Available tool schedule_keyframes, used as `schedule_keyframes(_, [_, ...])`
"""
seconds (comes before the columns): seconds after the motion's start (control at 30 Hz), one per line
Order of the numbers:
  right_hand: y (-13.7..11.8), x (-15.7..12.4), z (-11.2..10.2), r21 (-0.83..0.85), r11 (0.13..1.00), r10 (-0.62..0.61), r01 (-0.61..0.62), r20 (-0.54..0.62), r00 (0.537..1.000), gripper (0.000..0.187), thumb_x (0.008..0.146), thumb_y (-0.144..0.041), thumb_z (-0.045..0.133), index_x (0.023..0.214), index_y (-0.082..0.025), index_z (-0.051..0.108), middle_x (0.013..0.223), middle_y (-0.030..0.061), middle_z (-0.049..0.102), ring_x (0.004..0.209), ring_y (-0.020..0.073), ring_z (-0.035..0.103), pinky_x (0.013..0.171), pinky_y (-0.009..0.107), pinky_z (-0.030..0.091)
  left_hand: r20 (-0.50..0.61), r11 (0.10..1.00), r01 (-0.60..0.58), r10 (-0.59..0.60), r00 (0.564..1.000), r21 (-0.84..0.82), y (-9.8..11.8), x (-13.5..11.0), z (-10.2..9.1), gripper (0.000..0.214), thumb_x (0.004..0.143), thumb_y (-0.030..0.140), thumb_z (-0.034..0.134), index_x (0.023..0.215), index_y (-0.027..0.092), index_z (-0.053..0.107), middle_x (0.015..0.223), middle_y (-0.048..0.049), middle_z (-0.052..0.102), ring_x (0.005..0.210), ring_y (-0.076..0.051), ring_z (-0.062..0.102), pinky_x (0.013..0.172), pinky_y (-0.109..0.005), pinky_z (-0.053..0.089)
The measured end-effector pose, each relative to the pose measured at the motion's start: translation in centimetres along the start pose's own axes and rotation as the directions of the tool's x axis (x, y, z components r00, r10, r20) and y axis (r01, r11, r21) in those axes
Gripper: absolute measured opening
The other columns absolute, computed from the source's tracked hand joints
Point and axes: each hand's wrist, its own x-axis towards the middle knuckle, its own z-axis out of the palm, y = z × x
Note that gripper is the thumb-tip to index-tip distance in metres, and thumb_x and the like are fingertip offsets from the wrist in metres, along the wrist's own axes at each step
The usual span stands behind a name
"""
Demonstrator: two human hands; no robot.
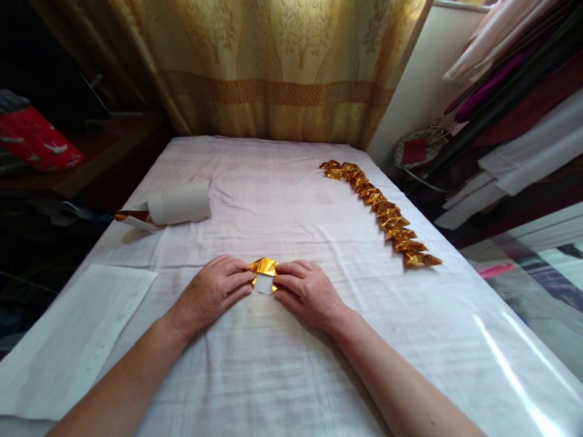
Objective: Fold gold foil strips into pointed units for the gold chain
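Note:
A small piece of gold foil paper point(264, 267), partly folded with its white back showing, lies on the white cloth-covered table point(282, 200) in front of me. My left hand point(213, 291) pinches its left edge with the fingertips. My right hand point(306, 290) pinches its right edge the same way. Both hands rest on the cloth with fingers closed on the paper.
A row of several folded gold foil pieces point(381, 211) runs along the right side of the table. A roll of white-backed gold paper point(175, 204) lies at the left. A white sheet point(68, 340) lies at the near left. A patterned curtain point(273, 67) hangs behind.

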Motion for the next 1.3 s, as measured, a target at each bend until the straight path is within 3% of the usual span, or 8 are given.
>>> schedule_keyframes(0.3, [0.1, 0.2, -0.1, -0.066, 0.998, -0.015, 0.016, 0.030, 0.999, 0.017, 0.090, -0.031, 0.069, 0.105, -0.024, 0.071, 0.117, 0.0067, 0.071, 0.101, 0.0216, 0.063, 0.087, 0.037, 0.049, -0.033, 0.986, 0.025, -0.020, 0.999, 0.162, 1.3, 0.2, 0.5, 0.023, 0.099, 0.035, 0.052, 0.107, 0.026, 0.071, 0.108, -0.0025, 0.073, 0.097, -0.020, 0.066, 0.106, -0.047, 0.042])
schedule_keyframes(0.47, [-0.1, 0.3, 0.3, -0.203, 0.977, -0.059, 0.060, 0.008, 0.998, 0.019, 0.096, -0.037, 0.062, 0.105, -0.022, 0.070, 0.113, 0.0071, 0.072, 0.096, 0.0218, 0.063, 0.081, 0.035, 0.046, 0.013, 0.989, 0.037, -0.039, 0.999, 0.143, 1.3, 0.1, 0.4, 0.021, 0.095, 0.036, 0.058, 0.111, 0.028, 0.069, 0.111, -0.0019, 0.072, 0.101, -0.021, 0.065, 0.108, -0.047, 0.040])
schedule_keyframes(0.63, [-0.1, 0.2, 0.5, -0.235, 0.969, -0.085, 0.074, -0.037, 0.996, 0.018, 0.100, -0.033, 0.056, 0.094, -0.023, 0.070, 0.113, 0.0041, 0.073, 0.092, 0.0193, 0.063, 0.078, 0.033, 0.044, 0.018, 0.990, 0.047, -0.050, 0.999, 0.136, 1.1, -0.1, 0.4, 0.020, 0.095, 0.036, 0.059, 0.110, 0.028, 0.069, 0.116, -0.0027, 0.070, 0.106, -0.021, 0.064, 0.108, -0.046, 0.039])
schedule_keyframes(0.83, [0.1, 0.0, 0.6, -0.208, 0.976, -0.078, 0.066, -0.052, 0.996, 0.016, 0.099, -0.025, 0.054, 0.093, -0.021, 0.068, 0.112, 0.0063, 0.073, 0.093, 0.0192, 0.065, 0.079, 0.033, 0.044, -0.005, 0.987, 0.010, -0.009, 1.000, 0.163, 1.3, -0.1, 0.6, 0.022, 0.097, 0.030, 0.053, 0.113, 0.025, 0.068, 0.125, -0.0052, 0.068, 0.113, -0.022, 0.062, 0.110, -0.046, 0.038])
schedule_keyframes(1.1, [-0.3, -0.1, 0.5, -0.180, 0.982, -0.074, 0.061, -0.067, 0.995, 0.013, 0.094, -0.017, 0.055, 0.096, -0.020, 0.067, 0.107, 0.0075, 0.074, 0.093, 0.0199, 0.066, 0.081, 0.034, 0.046, -0.079, 0.989, -0.020, 0.033, 0.996, 0.148, 1.6, 0.2, 0.9, 0.026, 0.100, 0.025, 0.044, 0.105, 0.023, 0.070, 0.111, -0.0040, 0.074, 0.103, -0.018, 0.066, 0.106, -0.043, 0.042])
schedule_keyframes(1.3, [0.2, -0.4, 0.6, 0.028, 0.998, 0.060, -0.057, -0.134, 0.989, 0.015, 0.096, -0.022, 0.052, 0.093, -0.022, 0.067, 0.095, 0.0059, 0.074, 0.087, 0.0195, 0.065, 0.081, 0.033, 0.050, -0.111, 0.994, 0.040, -0.028, 0.993, 0.106, 2.0, 0.2, 1.0, 0.026, 0.100, 0.030, 0.045, 0.098, 0.021, 0.069, 0.094, -0.0046, 0.074, 0.088, -0.020, 0.065, 0.086, -0.037, 0.050])
